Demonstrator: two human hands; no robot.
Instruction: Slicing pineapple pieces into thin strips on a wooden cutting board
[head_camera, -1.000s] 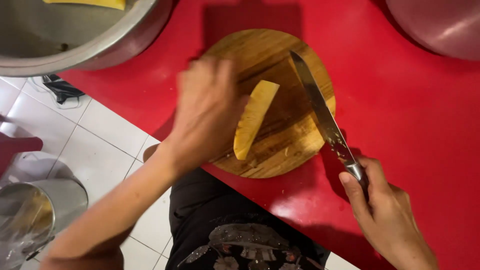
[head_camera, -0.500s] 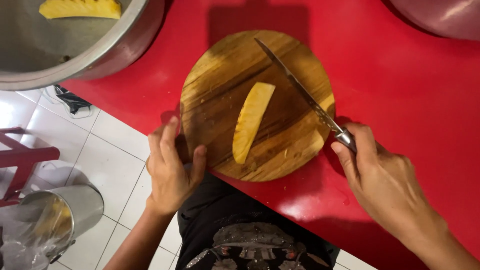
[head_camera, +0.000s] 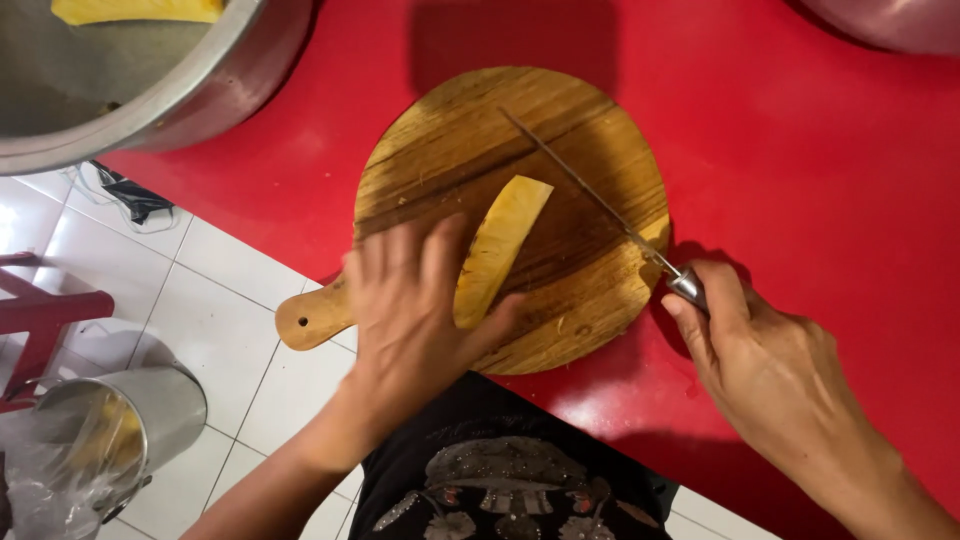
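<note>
Left hand: the left hand has come back from the board's near edge and now lies flat on the long yellow pineapple wedge, grip apart.
Right hand: the right hand stays clamped on the steel-handled knife.
Knife: blade has swung edge-up, just beside the wedge.
Wedge: on the round wooden cutting board, on the red worktop.
Meaning: pinned, likely ready for slicing.

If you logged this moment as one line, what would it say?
left hand: resting on yellow pineapple wedge | right hand: gripping steel knife, blade above wedge | surface: round wooden cutting board on red table
</note>
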